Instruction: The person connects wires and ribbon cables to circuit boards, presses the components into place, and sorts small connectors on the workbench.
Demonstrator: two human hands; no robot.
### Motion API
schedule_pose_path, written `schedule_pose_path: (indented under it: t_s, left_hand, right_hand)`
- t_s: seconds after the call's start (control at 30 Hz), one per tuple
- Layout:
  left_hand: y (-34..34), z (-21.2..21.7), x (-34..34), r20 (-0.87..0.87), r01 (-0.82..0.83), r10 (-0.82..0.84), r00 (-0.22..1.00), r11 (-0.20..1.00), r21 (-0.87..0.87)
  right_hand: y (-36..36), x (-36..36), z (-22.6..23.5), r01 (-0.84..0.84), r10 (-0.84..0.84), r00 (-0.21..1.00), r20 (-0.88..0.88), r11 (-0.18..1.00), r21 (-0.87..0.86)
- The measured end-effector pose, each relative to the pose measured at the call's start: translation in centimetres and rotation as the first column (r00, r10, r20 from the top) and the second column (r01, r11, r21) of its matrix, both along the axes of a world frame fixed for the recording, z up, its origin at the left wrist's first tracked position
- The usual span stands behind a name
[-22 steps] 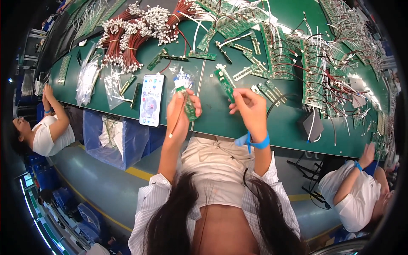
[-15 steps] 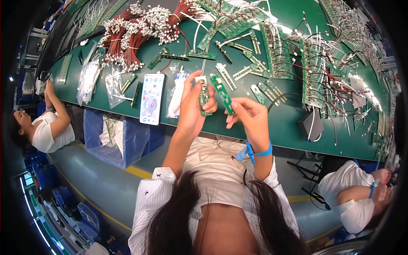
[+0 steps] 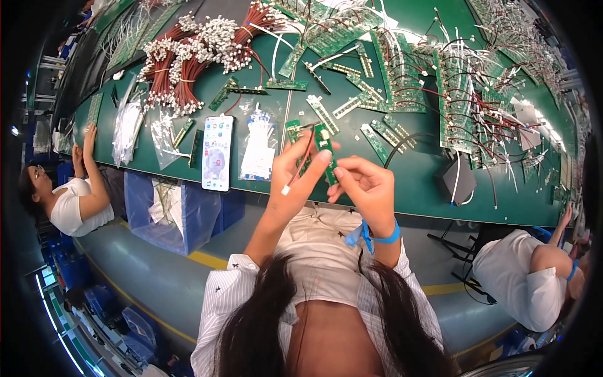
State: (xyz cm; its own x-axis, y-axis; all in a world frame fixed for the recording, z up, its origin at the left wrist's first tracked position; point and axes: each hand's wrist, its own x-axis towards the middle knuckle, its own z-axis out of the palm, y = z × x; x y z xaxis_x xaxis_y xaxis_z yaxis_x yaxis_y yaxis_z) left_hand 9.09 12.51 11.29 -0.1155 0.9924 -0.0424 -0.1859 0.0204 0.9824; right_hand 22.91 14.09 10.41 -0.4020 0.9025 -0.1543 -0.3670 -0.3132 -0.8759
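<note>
Over the table's near edge, my left hand [image 3: 290,182] is closed around two narrow green circuit boards held side by side. Its thumb presses on the right circuit board [image 3: 324,141]; the left circuit board [image 3: 293,131] is partly covered by the fingers. A thin dark red cable [image 3: 306,154] runs down across that hand and ends in a small white plug [image 3: 286,190]. My right hand [image 3: 367,188] pinches the lower end of the right board between thumb and fingers. Its fingertips lie close to my left thumb.
A phone [image 3: 217,154] and a bag of white-and-blue parts [image 3: 258,147] lie left of my hands. Bundled red cables [image 3: 188,60] sit farther back. Loose circuit boards [image 3: 374,143] and wired panels [image 3: 455,107] spread to the right, near a black block [image 3: 455,183]. Co-workers sit at both sides.
The two boards have come together, and my left thumb has moved onto the right one. The red cable with its white plug now shows across my left hand. Both co-workers' arms have shifted.
</note>
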Motion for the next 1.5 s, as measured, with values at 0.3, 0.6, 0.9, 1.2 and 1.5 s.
schedule_pose_path:
  t_s: [0.3,0.6,0.9,1.2,1.5]
  left_hand:
    - [-0.4,-1.0,1.4,-0.611,-0.194,0.400,0.683,0.906,0.376]
    - [-0.8,-2.4,1.4,-0.760,-0.111,0.508,0.405,0.853,0.511]
    - [0.8,-0.8,-2.7,-0.693,-0.465,0.574,0.436,0.803,0.372]
    - [-0.3,0.1,-3.1,0.093,0.047,-0.032,0.995,0.986,-0.160]
    - [-0.7,0.8,-3.6,0.131,0.368,-0.354,0.926,0.924,-0.104]
  right_hand:
    - [0.7,-2.1,0.7,0.269,-0.564,0.789,0.244,0.674,0.688]
    - [0.5,-2.6,-0.5,0.361,-0.521,0.829,0.204,0.777,0.516]
    - [1.9,-2.5,-1.6,0.380,-0.538,0.813,0.225,0.781,0.495]
    - [3.7,-2.9,-1.0,0.118,-0.386,0.839,0.382,0.816,0.565]
    - [3.4,-2.4,-0.2,-0.084,0.069,0.995,0.067,0.967,0.243]
